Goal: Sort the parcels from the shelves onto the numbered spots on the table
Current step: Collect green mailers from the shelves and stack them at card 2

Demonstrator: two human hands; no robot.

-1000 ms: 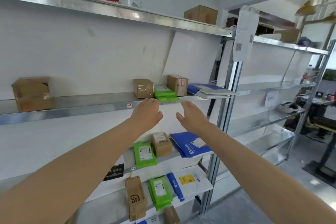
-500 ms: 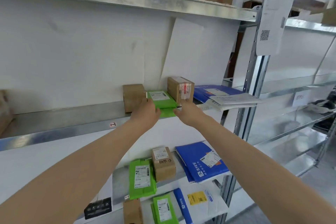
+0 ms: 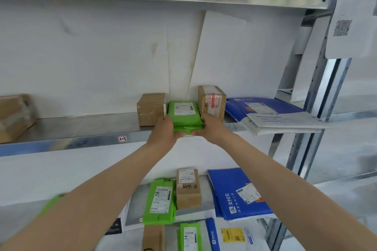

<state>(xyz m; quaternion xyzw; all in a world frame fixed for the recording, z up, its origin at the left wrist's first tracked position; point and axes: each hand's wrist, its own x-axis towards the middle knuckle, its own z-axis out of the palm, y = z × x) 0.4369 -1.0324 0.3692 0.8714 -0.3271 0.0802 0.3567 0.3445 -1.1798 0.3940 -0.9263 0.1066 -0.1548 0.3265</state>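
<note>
Both hands are up at the metal shelf (image 3: 81, 128) marked with a small "1-3" tag (image 3: 122, 139), and they have the green parcel (image 3: 184, 113) between them. The left hand (image 3: 165, 131) grips its left front corner, fingers curled under the front edge and thumb side against the wrapping. The right hand (image 3: 211, 127) mirrors it on the right front corner, fingers likewise tucked beneath. Neither hand is spread; each is closed around the parcel's edge. There appears to be a second green packet directly under the top one, both caught in the same grip. The parcel sits at the shelf's front lip, between a taped brown box (image 3: 151, 109) on its left and a taller brown box (image 3: 211, 101) on its right, both just beside it. Blue mailers (image 3: 263, 106) lie farther right.
</note>
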